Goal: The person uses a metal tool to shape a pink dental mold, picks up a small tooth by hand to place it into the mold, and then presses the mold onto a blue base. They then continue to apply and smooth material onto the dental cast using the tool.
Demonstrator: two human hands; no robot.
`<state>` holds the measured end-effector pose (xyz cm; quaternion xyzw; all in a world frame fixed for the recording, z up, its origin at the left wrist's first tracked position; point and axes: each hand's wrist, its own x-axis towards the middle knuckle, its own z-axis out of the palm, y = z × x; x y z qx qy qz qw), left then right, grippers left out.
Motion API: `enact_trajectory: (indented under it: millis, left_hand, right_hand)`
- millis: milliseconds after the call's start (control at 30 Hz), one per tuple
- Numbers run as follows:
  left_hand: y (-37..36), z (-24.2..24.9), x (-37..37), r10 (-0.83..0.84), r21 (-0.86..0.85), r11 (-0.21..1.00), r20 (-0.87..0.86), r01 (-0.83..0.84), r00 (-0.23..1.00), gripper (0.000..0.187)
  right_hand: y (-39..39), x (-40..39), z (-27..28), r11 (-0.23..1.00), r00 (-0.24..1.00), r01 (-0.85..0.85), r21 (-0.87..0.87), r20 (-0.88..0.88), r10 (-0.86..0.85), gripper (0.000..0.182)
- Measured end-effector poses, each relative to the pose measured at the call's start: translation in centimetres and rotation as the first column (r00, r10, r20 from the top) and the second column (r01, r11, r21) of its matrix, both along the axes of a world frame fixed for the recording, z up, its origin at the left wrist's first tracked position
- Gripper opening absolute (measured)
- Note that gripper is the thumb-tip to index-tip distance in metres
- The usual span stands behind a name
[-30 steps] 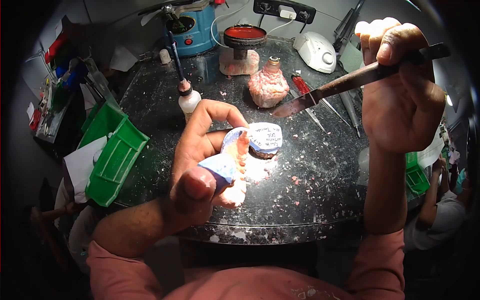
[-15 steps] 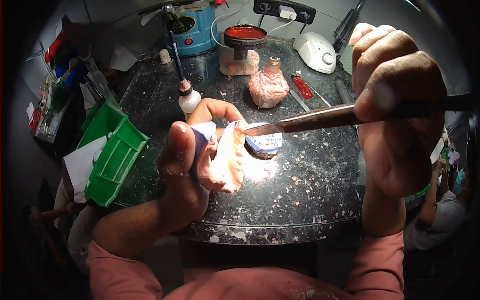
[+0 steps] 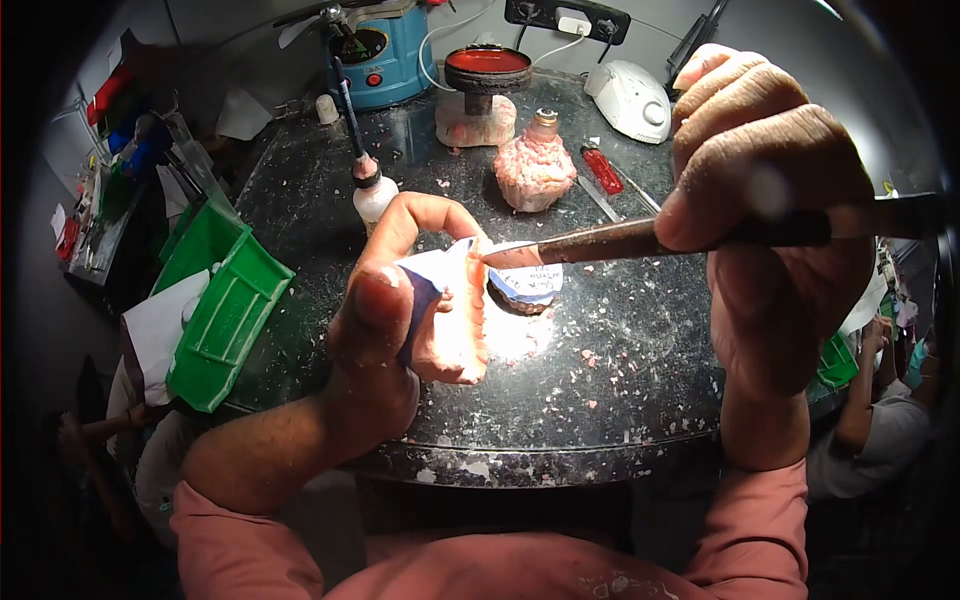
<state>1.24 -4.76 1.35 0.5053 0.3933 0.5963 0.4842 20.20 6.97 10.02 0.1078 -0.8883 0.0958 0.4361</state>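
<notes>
My left hand (image 3: pixel 378 325) is closed around a dental cast (image 3: pixel 455 335) with a pink wax gum and tooth rim and a blue-white base; strong light washes out part of its surface. In my right hand (image 3: pixel 775 165) is a wax knife (image 3: pixel 600 240), gripped by its dark handle and pointing left. Its tip touches the upper edge of the pink wax, or lies right against it. Just behind the tip, a second cast (image 3: pixel 527 285) rests on the table, with handwriting on its pale top and a blue edge.
A wax-crusted spirit burner (image 3: pixel 536 175), a red lighter (image 3: pixel 602 170) and a pan of red wax (image 3: pixel 488 62) stand farther back. Around them are a white bottle with a brush (image 3: pixel 375 200), a blue machine (image 3: pixel 385 60) and a green tray (image 3: pixel 225 310). Another person (image 3: pixel 880 430) is at right.
My left hand has turned the cast, showing more of its pale base and less of its inner curve. My right hand and the knife have shifted slightly left.
</notes>
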Motion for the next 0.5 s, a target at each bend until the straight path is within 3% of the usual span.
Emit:
enact_trajectory:
  millis: [33,100,433,500]
  left_hand:
    - [0.1,0.1,0.3,0.0,0.0,1.0,0.0,0.0,1.0,0.091]
    - [0.3,0.4,1.4,0.179,0.002,0.984,-0.158,-0.18,0.971,0.106]
    - [0.3,0.5,1.5,0.174,-0.019,0.984,-0.147,-0.179,0.974,0.107]
    - [0.6,0.1,1.6,0.204,-0.011,0.979,-0.058,-0.205,0.977,0.107]
  right_hand:
    - [0.0,0.0,0.0,1.0,1.0,-0.002,-0.001,-0.003,0.002,0.035]
    - [0.1,0.0,0.0,1.0,1.0,-0.007,-0.003,-0.007,0.007,0.035]
    - [0.0,-0.1,-0.1,1.0,1.0,-0.013,-0.024,-0.028,0.012,0.036]
    - [0.0,0.0,-0.1,0.999,1.0,0.003,-0.037,-0.03,-0.005,0.036]
